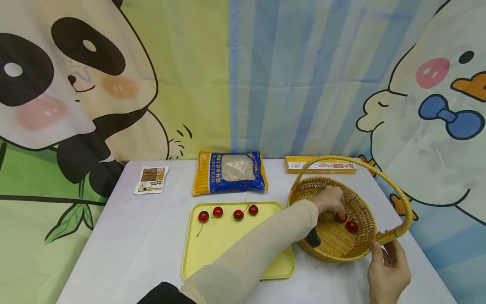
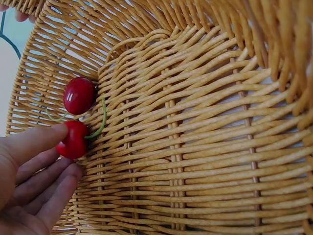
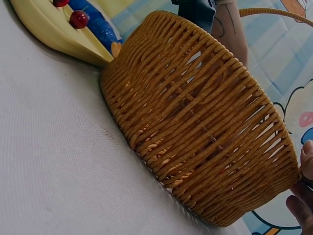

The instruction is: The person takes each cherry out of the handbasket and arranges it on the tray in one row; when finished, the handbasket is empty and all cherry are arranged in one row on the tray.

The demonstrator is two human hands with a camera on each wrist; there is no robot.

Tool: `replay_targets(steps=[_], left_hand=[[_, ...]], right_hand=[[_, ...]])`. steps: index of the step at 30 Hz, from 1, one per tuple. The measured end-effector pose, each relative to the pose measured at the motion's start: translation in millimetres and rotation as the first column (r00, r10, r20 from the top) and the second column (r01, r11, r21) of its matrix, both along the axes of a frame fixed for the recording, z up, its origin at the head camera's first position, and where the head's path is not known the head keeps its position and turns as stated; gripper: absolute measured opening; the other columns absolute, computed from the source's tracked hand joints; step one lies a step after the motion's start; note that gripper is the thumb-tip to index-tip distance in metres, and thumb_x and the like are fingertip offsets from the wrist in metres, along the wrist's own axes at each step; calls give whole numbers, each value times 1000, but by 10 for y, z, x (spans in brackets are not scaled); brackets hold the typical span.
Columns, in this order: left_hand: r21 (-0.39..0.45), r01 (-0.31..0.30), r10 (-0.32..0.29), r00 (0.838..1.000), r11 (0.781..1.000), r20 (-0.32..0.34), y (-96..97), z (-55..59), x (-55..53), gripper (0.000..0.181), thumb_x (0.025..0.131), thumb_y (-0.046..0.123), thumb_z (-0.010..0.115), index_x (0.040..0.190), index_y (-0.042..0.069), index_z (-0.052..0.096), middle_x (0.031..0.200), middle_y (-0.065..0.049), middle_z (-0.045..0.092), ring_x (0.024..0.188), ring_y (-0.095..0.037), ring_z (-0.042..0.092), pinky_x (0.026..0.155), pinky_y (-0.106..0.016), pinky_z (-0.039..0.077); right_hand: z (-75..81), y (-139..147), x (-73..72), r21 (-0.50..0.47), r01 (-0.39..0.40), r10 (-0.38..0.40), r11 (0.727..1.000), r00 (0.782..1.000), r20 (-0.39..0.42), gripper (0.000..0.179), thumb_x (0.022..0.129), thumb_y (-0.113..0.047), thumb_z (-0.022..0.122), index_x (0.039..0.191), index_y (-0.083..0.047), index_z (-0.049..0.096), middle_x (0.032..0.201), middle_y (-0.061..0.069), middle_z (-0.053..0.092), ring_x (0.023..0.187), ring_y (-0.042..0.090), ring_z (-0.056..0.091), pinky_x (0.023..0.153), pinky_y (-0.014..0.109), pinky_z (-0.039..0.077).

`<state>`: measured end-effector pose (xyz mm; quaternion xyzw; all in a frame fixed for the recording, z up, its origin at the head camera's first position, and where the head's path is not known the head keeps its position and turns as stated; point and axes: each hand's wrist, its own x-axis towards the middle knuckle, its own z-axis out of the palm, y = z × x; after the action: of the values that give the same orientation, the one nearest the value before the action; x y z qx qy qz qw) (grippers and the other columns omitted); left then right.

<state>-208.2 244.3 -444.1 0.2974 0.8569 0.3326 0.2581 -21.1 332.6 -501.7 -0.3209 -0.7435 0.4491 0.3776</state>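
Observation:
My left hand (image 1: 331, 199) reaches down inside the round wicker basket (image 1: 334, 241). It pinches a red cherry (image 2: 73, 140) with a green stem, low in the basket. Right beside that one lies another cherry (image 2: 79, 95), also stemmed. My right hand (image 1: 390, 269) grips the basket's near right rim at the foot of its arched handle (image 1: 408, 209); in the right wrist view its fingers (image 3: 306, 161) show at the right edge. To the left, several dark red cherries (image 1: 203, 217) lie along the far side of a yellow tray (image 1: 214, 247).
Behind the tray lies a blue and yellow pasta bag (image 1: 237, 172). A yellow box (image 1: 320, 165) sits behind the basket, and a small white and brown packet (image 1: 152, 180) at the far left of the white table (image 1: 125, 249). A cartoon curtain (image 1: 288, 80) hangs behind.

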Motion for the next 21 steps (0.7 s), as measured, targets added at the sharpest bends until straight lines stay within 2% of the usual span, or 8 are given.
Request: replay_targets(steps=[3,5,7,11,13,17,21], left_hand=[[-12,-4,4,999,1000,-33,-15,25,44,26,84,8,88,63,12,73,64,9,56,57,-7,44,52,-21,42],[-21,-16,15,998,1000,-54,-24,38,68,11,83,9,89,75,13,82,77,10,69,66,-6,56,55,-21,47],[-39,-25,22,997,999,-71,-34,56,79,9,83,10,89,77,14,83,80,9,72,68,-6,58,56,-20,47],[-26,-41,39,996,999,-82,-73,102,78,11,85,12,89,75,14,83,76,8,73,68,-6,60,57,-19,48],[0,-53,53,995,999,-82,-103,138,66,9,85,13,89,78,14,84,78,8,74,73,-6,61,64,-18,50],[51,-83,86,994,995,-62,-160,217,29,4,85,15,89,87,16,85,93,8,76,94,-8,66,72,-19,53],[68,-105,108,993,992,-46,-202,290,-13,7,87,17,88,93,17,85,102,9,76,104,-8,67,70,-19,52]], right_hand=[[3,-13,5,7,0,0,1000,1000,0,46,101,-14,68,145,-24,62,142,2,66,124,1,62,101,10,48],[4,-20,4,8,-2,2,1000,1000,-2,46,101,-13,69,145,-22,63,141,2,67,123,1,62,100,9,48],[-5,-22,-4,3,-7,7,1000,1000,-13,45,100,-12,69,145,-21,63,141,4,67,123,1,62,100,9,48],[-14,-30,-10,-1,-7,7,1000,1000,-16,46,100,-14,69,145,-23,63,142,5,67,124,1,62,100,9,48],[-11,-33,-6,9,-2,2,1000,1000,-8,46,101,-15,69,145,-25,62,141,4,67,123,1,62,100,9,49],[-6,-18,-2,33,8,-7,999,1000,-21,45,100,-13,70,144,-22,64,139,2,68,120,-1,63,99,10,49],[-2,17,1,43,10,-8,999,999,-41,44,99,-11,71,142,-19,66,137,3,70,118,-1,63,98,9,50]])
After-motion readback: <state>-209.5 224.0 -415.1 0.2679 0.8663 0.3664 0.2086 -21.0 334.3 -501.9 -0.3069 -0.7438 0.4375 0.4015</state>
